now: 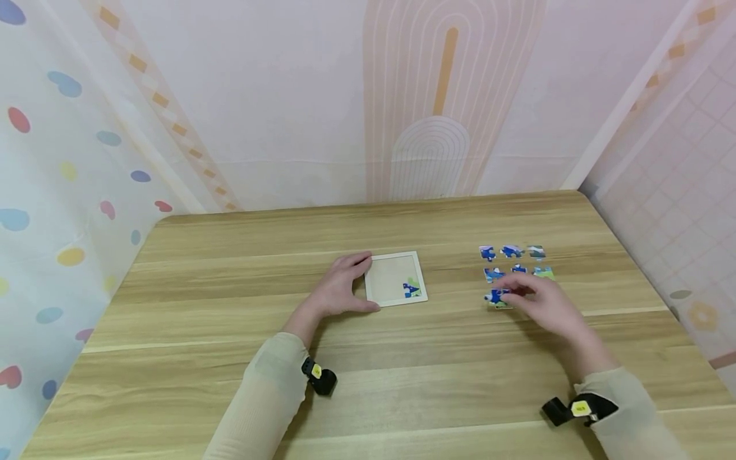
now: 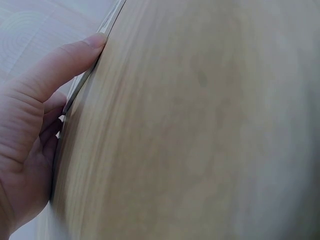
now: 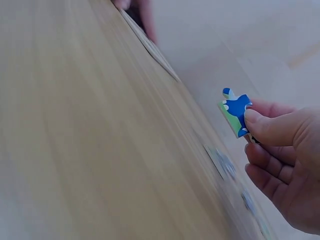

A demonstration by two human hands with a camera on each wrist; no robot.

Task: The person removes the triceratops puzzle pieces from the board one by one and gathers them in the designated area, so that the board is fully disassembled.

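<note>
A pale square puzzle tray [image 1: 386,276] lies flat at mid-table, with one blue and green piece [image 1: 411,289] set in its near right corner. My left hand [image 1: 339,287] holds the tray by its left side, index finger at the far corner and thumb along the near edge. The left wrist view shows that thumb [image 2: 60,65] pressed against the tray rim [image 2: 107,32]. My right hand [image 1: 537,300] pinches a blue and green puzzle piece [image 1: 497,297] just above the table. In the right wrist view, thumb and fingers [image 3: 272,127] hold that piece [image 3: 235,111] lifted.
Several loose blue puzzle pieces [image 1: 512,260] lie in rows on the wooden table [image 1: 230,358], just beyond my right hand. Patterned walls close in the table at the back and both sides. Wrist-worn cameras sit on both sleeves.
</note>
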